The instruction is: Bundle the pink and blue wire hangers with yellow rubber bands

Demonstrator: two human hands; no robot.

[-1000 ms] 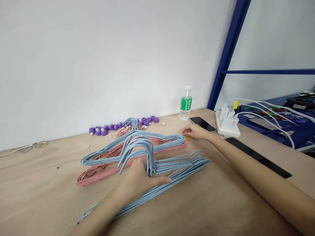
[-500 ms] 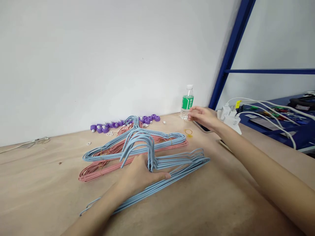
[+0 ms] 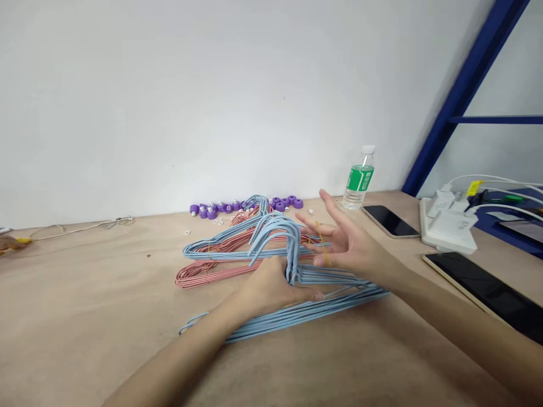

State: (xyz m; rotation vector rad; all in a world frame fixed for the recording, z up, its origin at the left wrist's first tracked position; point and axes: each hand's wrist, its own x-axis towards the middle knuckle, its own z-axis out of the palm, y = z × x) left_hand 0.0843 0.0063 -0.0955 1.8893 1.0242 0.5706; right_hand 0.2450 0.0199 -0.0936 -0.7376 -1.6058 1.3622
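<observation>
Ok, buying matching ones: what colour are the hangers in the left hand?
Light blue hangers, best seen in the head view.

The tan board bench runs along a white wall, and its far edge sits at 12 o'clock. At its centre lie flat stacks of blue wire hangers, partly over a stack of pink wire hangers. Small purple plastic pieces and little white rings lie in a row at 12 o'clock against the wall. A green-labelled water bottle stands upright at 1 o'clock, just beside a black smartphone lying at 2. A white power strip with plugged-in cables sits near 2, above a dark gold-edged tablet at 3. A thin white cable trails along the far edge at 10.
</observation>
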